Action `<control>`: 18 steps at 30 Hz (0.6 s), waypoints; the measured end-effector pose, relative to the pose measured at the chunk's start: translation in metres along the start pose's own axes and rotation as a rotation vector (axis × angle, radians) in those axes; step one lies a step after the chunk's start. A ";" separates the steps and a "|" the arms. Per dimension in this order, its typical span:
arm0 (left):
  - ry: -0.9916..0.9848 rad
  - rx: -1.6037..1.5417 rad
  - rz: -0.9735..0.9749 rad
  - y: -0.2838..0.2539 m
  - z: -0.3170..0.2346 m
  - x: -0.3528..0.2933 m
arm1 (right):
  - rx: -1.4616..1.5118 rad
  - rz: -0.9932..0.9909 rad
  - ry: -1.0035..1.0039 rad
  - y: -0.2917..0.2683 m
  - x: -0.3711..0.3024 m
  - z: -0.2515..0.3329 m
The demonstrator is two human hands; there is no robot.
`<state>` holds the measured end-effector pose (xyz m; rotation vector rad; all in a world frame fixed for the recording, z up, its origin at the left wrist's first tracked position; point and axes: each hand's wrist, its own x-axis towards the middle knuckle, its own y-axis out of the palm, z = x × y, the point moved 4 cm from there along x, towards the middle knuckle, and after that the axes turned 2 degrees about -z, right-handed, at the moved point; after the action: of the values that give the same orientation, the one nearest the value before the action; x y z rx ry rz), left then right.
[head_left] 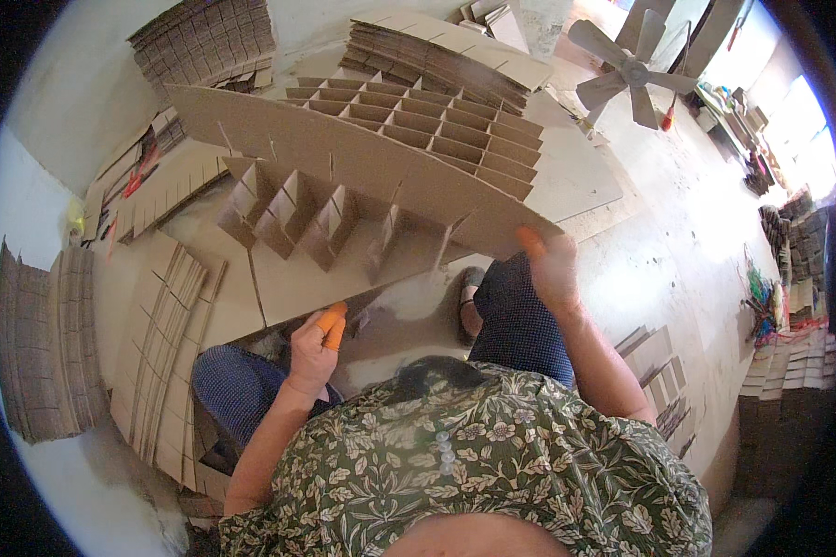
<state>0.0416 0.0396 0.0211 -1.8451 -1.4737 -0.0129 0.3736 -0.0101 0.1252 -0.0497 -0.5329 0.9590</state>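
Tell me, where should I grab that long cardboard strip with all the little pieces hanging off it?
Grip the long cardboard strip at its bare end, coming from the right side, as the right hand does. The slotted cross pieces hang from its middle, leaving little room there.

Person in a leafy green floral top and dark blue trousers

Orange finger covers sit on the fingertips of the left hand (311,348) and right hand (553,269); forearms are unsleeved behind them.

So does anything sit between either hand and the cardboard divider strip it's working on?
Nothing visible does. The right hand already grips the near end of the long cardboard strip, and the left hand touches the flat sheet's lower edge beneath the slotted cross pieces.
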 end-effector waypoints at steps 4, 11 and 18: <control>-0.144 0.030 0.118 0.006 0.004 -0.002 | 0.070 0.062 0.118 0.001 0.003 -0.002; -0.061 0.021 0.106 0.014 0.014 -0.004 | 0.066 0.075 0.014 0.012 0.002 -0.017; -0.050 0.017 0.096 0.015 0.014 -0.005 | -0.095 0.184 0.043 0.015 -0.003 -0.005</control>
<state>0.0463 0.0425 0.0013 -1.9132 -1.4129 0.0920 0.3627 -0.0031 0.1155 -0.2074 -0.5404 1.1093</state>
